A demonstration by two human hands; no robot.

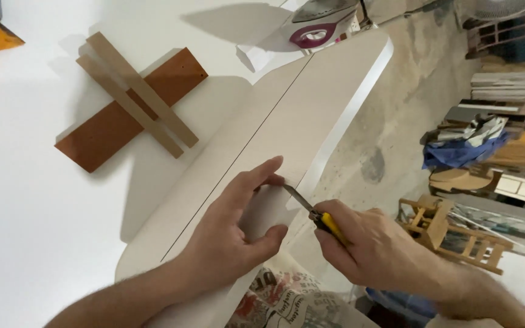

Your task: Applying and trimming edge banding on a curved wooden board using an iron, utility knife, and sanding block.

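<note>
A: Left hand [232,240] lies spread on the board [274,140], fingers half open, thumb tucked under, pressing and gripping nothing. Right hand [375,249] is closed round a yellow knife [318,215].

B: And the blade?

A: It touches the pale edge strip [347,112] just beside the left forefinger, at the board's near end.

B: Any containers?

A: None I can make out. The board lies across a white table [25,231], overhanging a stained concrete floor [396,121].

B: What else is up there?

A: A brown wood block [101,136] with two tan strips [144,97] crossed over it, and an iron [320,24] at the far end. Stacked panels [499,85] and a small wooden stool [451,234] stand to the right.
</note>
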